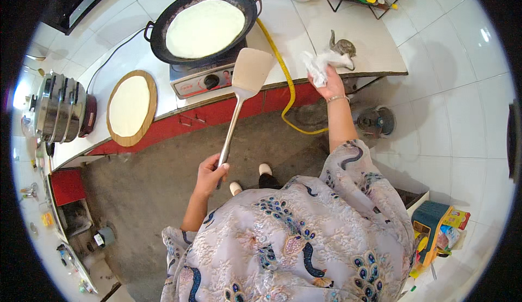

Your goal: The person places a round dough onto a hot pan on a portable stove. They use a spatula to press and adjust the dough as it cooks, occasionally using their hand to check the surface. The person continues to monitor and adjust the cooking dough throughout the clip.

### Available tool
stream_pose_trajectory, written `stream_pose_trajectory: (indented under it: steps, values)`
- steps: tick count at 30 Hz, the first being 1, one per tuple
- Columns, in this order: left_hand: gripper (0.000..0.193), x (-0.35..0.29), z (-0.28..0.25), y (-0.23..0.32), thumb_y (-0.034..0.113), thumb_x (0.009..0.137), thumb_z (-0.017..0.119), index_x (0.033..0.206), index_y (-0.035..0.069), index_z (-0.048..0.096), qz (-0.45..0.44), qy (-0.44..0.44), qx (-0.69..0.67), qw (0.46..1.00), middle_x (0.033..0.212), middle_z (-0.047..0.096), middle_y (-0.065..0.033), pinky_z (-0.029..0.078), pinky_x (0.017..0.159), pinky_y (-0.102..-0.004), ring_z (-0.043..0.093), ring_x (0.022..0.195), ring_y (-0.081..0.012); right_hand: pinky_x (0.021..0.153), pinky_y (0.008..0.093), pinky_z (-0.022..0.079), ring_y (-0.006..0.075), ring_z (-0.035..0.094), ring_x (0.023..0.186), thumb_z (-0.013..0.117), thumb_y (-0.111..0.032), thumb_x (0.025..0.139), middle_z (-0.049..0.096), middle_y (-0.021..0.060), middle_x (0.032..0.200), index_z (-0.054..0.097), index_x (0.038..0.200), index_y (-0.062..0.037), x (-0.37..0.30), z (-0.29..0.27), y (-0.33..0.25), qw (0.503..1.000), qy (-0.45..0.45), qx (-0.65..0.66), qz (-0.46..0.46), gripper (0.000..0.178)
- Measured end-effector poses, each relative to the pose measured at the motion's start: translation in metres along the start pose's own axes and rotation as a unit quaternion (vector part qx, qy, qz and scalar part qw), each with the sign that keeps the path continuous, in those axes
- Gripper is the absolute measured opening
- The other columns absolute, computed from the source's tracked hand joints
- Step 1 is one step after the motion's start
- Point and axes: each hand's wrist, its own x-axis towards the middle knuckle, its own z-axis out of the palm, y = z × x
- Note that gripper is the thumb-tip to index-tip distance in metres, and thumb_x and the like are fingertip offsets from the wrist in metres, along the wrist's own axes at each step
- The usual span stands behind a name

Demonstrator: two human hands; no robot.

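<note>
Wht ctr (283, 27); spatula (251, 72) L hand (211, 174), cloth (321, 67) R hand (330, 87).

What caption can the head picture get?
Left hand holds a long silver metal spatula, right hand a crumpled white wipe, with round pale dough in a black pan ahead.

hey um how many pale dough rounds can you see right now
2. One dough round lies in the black pan on the stove; another is on the wooden board to the left. Any underneath would be hidden.

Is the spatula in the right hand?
No, the left hand grips the spatula by its handle.
</note>
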Motion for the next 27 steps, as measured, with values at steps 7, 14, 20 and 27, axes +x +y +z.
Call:
stream_pose_trajectory:
  steps: [7,14,20,27]
  values:
    - [0.026,0.004,0.008,0.002,0.009,0.080,0.063,0.104,0.001,0.057,-0.003,-0.023,-0.017,1.000,0.067,0.050,0.0045,0.037,0.047,-0.0189,0.046,0.052,-0.0033,0.059,0.0306,0.046,0.0158,0.057,0.074,0.058,-0.024,0.083,0.061,0.0084,0.084,0.060,0.093,-0.0019,-0.001,0.056,-0.033,0.934,-0.071,-0.327,-0.123,0.025]
    - [0.029,-0.001,-0.009,0.004,0.011,0.079,0.064,0.106,0.001,0.058,-0.002,-0.003,0.023,1.000,0.068,0.051,0.0047,0.036,0.047,-0.0177,0.045,0.053,-0.0024,0.069,0.0300,0.047,0.0204,0.060,0.079,0.063,-0.030,0.077,0.063,0.0111,0.084,0.059,0.093,0.0009,-0.042,0.110,-0.036,0.744,0.002,-0.597,-0.300,0.035]
    - [0.029,0.000,0.005,-0.006,0.012,0.079,0.065,0.105,0.001,0.058,-0.008,0.033,0.048,0.998,0.066,0.049,0.0054,0.034,0.045,-0.0182,0.042,0.051,-0.0019,0.076,0.0354,0.046,0.0283,0.057,0.087,0.054,-0.014,0.082,0.060,0.0109,0.097,0.058,0.095,-0.0047,-0.035,0.165,0.002,0.553,-0.247,-0.666,-0.435,0.016]
    - [0.022,-0.011,0.003,-0.013,0.012,0.081,0.063,0.099,0.001,0.058,-0.026,0.059,0.021,0.998,0.062,0.047,0.0055,0.032,0.043,-0.0184,0.041,0.048,-0.0023,0.080,0.0406,0.046,0.0345,0.058,0.085,0.051,-0.007,0.079,0.061,0.0170,0.086,0.059,0.094,-0.0040,-0.023,0.058,-0.029,0.336,-0.145,-0.928,-0.067,0.017]
